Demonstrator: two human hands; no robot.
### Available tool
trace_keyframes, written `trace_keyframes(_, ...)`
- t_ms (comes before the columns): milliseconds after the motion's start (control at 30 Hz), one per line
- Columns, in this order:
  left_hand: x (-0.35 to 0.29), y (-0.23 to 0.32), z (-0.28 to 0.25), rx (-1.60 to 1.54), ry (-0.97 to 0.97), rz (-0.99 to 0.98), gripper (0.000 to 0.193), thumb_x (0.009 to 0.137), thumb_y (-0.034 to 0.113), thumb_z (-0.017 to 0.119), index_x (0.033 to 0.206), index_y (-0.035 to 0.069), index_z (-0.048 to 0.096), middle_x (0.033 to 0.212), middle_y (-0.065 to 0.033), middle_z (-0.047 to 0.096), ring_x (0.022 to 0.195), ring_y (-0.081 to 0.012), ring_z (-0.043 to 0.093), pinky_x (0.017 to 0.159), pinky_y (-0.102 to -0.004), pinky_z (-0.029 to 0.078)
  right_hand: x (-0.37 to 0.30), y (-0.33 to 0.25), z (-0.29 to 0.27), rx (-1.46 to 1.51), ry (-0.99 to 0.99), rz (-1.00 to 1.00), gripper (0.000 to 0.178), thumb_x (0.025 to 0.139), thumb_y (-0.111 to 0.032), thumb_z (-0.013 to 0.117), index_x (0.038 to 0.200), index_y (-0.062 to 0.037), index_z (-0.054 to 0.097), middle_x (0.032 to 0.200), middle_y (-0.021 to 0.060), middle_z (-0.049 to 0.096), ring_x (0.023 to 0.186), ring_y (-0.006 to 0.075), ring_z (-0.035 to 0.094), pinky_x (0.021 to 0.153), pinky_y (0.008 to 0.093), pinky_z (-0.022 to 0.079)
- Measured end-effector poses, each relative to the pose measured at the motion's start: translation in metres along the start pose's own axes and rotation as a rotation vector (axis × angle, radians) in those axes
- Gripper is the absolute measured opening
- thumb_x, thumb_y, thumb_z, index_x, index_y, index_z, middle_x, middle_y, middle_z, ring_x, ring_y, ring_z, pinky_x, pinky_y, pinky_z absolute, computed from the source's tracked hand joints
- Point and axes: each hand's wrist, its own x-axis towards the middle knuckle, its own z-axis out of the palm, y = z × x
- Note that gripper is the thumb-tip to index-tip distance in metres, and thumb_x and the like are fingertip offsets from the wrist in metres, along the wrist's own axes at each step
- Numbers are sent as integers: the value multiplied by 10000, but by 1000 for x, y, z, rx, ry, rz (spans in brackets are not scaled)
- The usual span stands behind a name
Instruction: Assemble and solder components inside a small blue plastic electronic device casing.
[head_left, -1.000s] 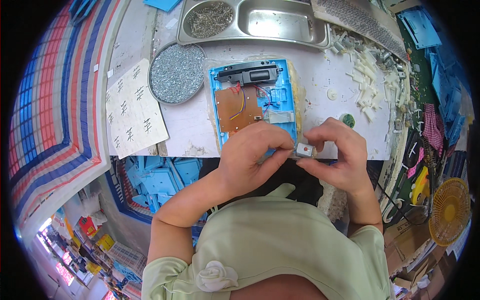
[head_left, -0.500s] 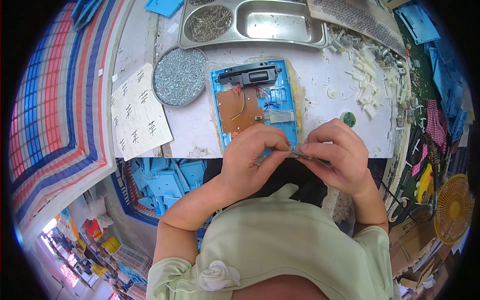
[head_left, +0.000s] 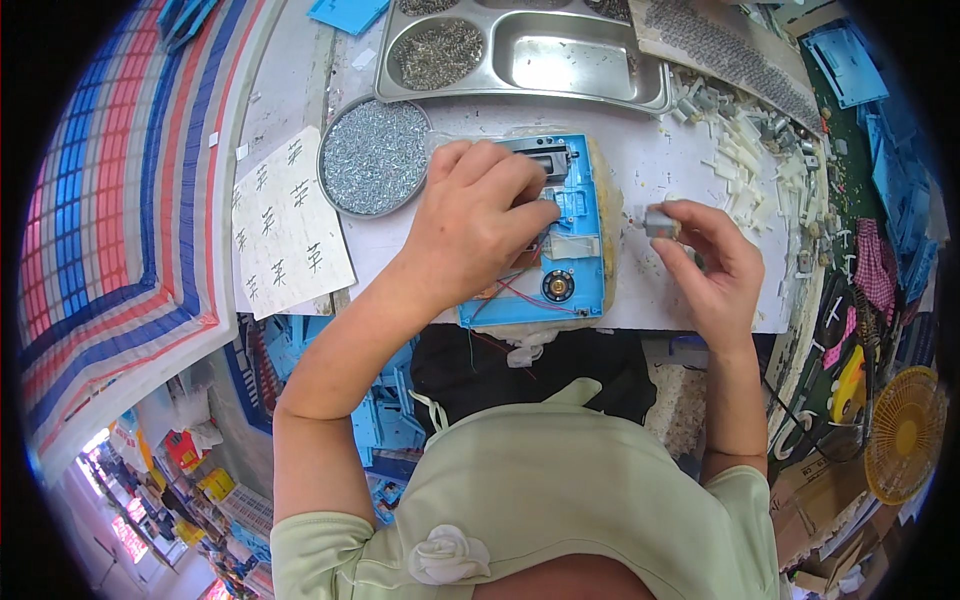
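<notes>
Apart now, right fingers pinch motor.

On your left you see a round dish of small screws beside a white paper sheet with handwritten marks. Above, a steel compartment tray holds more screws. On your right lie white plastic pieces, and a yellow fan stands lower right.

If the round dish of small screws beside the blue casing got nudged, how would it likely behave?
The round dish looks shallow and flat-bottomed on the white table, so it would probably slide rather than tip. It is heaped with loose screws, so it is likely heavy for its size. A sharp shove might spill some over the low rim.
</notes>
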Motion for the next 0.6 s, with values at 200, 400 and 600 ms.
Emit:
trace_keyframes(200,-42,3,2,-32,160,-175,349,641,96,830,984,149,789,986,-8,660,860,-216,605,760,-365,445,32,-4,28,-323,-138,-266,282,806,-74,793,1082,-61,734,1227,95,698,1138,322,611,950,389,512)
trace_keyframes(400,-54,14,6,-4,228,-234,374,656,103,822,1025,152,794,936,28,627,819,-204,575,745,-371,435,47,5,43,-417,-177,-330,282,764,-146,820,1035,-109,748,1343,83,618,1256,362,447,1065,467,395)
trace_keyframes(600,-56,31,4,27,134,-217,331,717,179,791,1048,190,793,807,37,495,755,-183,517,714,-367,381,45,1,43,-468,-172,-291,272,755,-172,832,1010,-112,757,1368,95,598,1263,374,431,1078,477,385)
